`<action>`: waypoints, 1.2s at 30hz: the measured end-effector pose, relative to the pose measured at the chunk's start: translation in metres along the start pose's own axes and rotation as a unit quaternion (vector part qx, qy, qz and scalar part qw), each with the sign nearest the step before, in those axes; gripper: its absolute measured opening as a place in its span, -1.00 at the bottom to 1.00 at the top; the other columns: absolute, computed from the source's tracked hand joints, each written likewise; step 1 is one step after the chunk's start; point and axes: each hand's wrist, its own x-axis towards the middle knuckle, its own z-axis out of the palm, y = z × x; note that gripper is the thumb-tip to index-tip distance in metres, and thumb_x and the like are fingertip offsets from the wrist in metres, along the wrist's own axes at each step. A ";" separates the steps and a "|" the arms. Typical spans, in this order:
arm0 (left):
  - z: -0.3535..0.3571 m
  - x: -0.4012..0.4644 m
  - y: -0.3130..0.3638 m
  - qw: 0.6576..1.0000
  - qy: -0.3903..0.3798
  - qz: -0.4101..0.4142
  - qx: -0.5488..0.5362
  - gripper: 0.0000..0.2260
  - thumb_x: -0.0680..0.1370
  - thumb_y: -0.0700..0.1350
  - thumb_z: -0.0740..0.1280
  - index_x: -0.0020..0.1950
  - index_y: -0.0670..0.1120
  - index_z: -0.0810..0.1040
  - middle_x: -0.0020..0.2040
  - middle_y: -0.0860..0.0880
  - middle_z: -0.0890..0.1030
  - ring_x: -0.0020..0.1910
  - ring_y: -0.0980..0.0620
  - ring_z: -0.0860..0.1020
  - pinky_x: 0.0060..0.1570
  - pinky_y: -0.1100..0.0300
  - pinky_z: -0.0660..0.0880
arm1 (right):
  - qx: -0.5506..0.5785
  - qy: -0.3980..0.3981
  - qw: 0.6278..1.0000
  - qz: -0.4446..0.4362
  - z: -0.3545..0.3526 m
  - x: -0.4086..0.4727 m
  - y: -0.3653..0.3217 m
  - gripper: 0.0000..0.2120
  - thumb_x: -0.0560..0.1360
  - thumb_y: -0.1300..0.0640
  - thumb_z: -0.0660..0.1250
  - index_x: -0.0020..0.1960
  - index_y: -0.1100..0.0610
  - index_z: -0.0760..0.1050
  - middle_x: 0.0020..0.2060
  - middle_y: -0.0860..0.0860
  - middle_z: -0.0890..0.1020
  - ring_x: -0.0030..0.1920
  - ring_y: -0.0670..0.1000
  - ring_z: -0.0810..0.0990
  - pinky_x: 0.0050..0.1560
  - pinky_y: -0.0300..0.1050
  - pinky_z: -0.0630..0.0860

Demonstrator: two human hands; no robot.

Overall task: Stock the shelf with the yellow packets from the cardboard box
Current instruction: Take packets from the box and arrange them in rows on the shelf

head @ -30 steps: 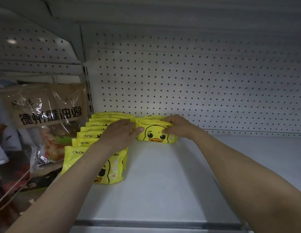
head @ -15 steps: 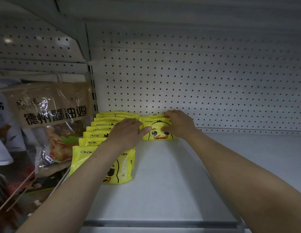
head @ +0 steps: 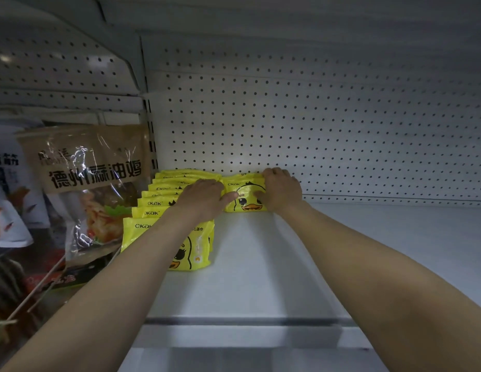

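A row of several yellow duck packets (head: 156, 212) stands upright along the left side of the white shelf (head: 261, 264). Beside it, against the pegboard back, stands a small bunch of yellow packets (head: 244, 194) with a duck face showing. My left hand (head: 204, 200) grips the bunch's left edge, thumb on its front. My right hand (head: 281, 190) grips its right edge and top, fingers curled over. The cardboard box is out of view.
A perforated white back panel (head: 341, 135) closes the shelf behind. On the left hangs a large brown food bag (head: 86, 183) with other bags below it. The shelf's front lip (head: 247, 322) runs across the bottom.
Both hands have pushed the small bunch of packets back toward the pegboard and held it upright. The view has shifted slightly right.
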 end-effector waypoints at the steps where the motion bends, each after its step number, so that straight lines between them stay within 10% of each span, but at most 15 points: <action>1: -0.004 -0.003 0.003 1.000 0.003 -0.008 -0.001 -0.45 0.60 0.29 0.00 0.34 -0.08 0.44 0.33 -0.08 0.46 0.36 -0.10 0.34 0.25 -0.03 0.38 | 0.008 -0.003 1.000 -0.006 -0.009 -0.002 0.000 -0.47 0.52 -0.14 0.32 0.38 0.12 0.37 0.29 0.11 0.48 0.32 0.15 0.40 0.29 0.12 0.39; 18: -0.080 -0.212 0.031 0.974 0.189 -0.125 -0.010 -0.52 0.46 -0.08 0.45 0.36 -0.04 0.43 0.25 -0.14 0.55 0.22 -0.19 0.50 0.07 -0.04 0.51 | 0.088 -0.013 0.974 -0.209 -0.156 -0.151 -0.069 -0.46 0.48 -0.15 0.37 0.41 -0.05 0.39 0.35 0.08 0.47 0.37 0.13 0.40 0.27 0.06 0.43; 36: -0.028 -0.471 -0.114 0.946 0.147 -0.289 0.016 -0.54 0.49 -0.08 0.38 0.35 -0.14 0.39 0.13 -0.17 0.53 0.15 -0.22 0.48 0.05 -0.09 0.49 | 0.199 -0.144 0.899 -0.363 -0.087 -0.313 -0.277 -0.50 0.51 -0.19 0.35 0.39 -0.05 0.39 0.32 0.01 0.49 0.32 0.09 0.43 0.19 0.01 0.47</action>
